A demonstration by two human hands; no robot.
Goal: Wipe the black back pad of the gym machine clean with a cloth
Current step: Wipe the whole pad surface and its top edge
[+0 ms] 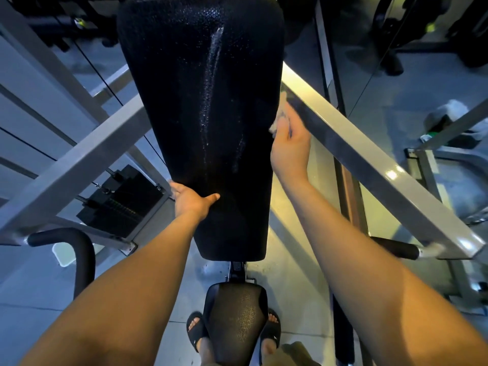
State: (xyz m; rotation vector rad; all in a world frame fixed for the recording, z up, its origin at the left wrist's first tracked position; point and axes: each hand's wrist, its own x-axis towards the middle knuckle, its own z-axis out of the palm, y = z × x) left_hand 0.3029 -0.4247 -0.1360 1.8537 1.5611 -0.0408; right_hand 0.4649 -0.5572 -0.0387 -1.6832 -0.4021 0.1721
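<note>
Just rt of pad (pixel 200 101): bar (pixel 369 165)

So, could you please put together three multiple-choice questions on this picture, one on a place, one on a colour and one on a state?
1. Where is the cloth?
A. in a bucket
B. at the right edge of the back pad, in the right hand
C. draped over a chair

2. What colour are the sandals?
A. white
B. red
C. black

3. What is the left hand doing?
A. gripping the back pad's left edge
B. hanging free at the person's side
C. holding a spray bottle

Answers:
1 B, since the right hand holds the pale cloth beside the pad's right side.
2 C, since both sandals at the bottom of the view are black.
3 A, since its thumb lies on the pad's front and its fingers go round the edge.
</note>
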